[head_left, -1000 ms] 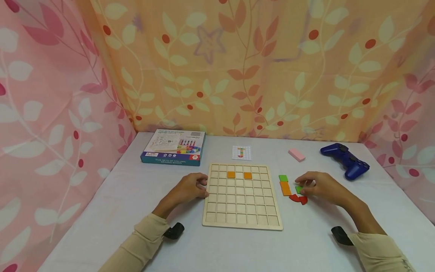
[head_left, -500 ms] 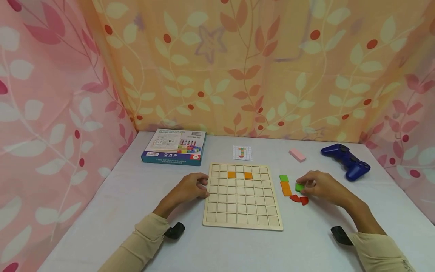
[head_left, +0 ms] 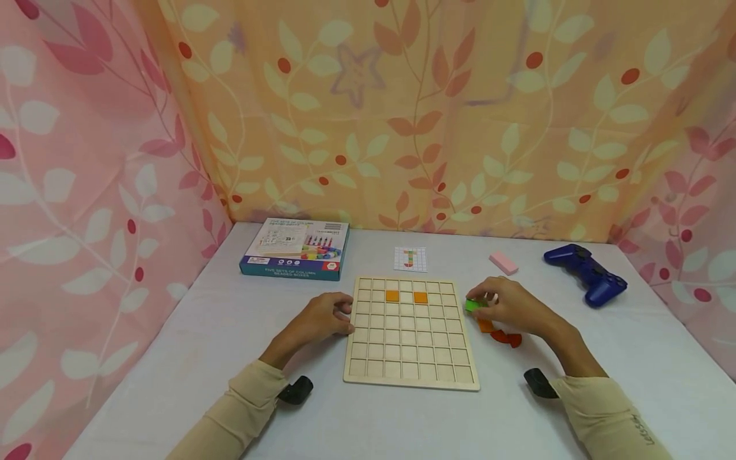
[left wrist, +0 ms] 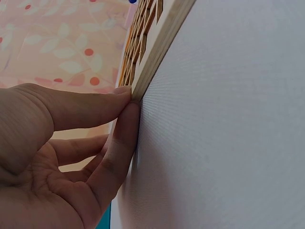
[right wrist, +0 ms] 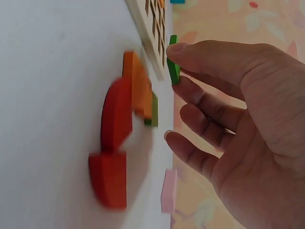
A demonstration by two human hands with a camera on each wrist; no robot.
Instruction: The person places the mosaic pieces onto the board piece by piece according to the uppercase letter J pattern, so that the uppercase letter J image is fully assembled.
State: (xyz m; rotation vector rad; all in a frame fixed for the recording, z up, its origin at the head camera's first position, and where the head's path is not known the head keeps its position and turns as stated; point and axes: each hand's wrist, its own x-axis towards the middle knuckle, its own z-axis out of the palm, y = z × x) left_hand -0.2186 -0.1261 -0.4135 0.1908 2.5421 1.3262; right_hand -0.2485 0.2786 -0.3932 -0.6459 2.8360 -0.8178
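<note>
My left hand [head_left: 318,319] pinches the left edge of the wooden grid board [head_left: 400,352] between thumb and finger, as the left wrist view [left wrist: 71,143] shows. Two orange square tiles [head_left: 392,296] lie in the board's second row. Lifted off the cloth, a green tile [right wrist: 173,59] is pinched between the thumb and forefinger of my right hand [head_left: 512,305], just right of the board. Below that hand lie orange tiles [right wrist: 140,88], another green tile [right wrist: 154,109] and two red curved-edge tiles [right wrist: 114,181], partly covered in the head view.
A small card with a coloured pattern on a grid [head_left: 411,259] lies behind the board. At the back left is a flat printed box [head_left: 293,250]. A pink block [head_left: 503,262] and a blue game controller [head_left: 585,273] sit at the back right.
My right hand has picked up the green tile and moved left with it toward the board, over the other tiles. My left hand stays at the board's edge.
</note>
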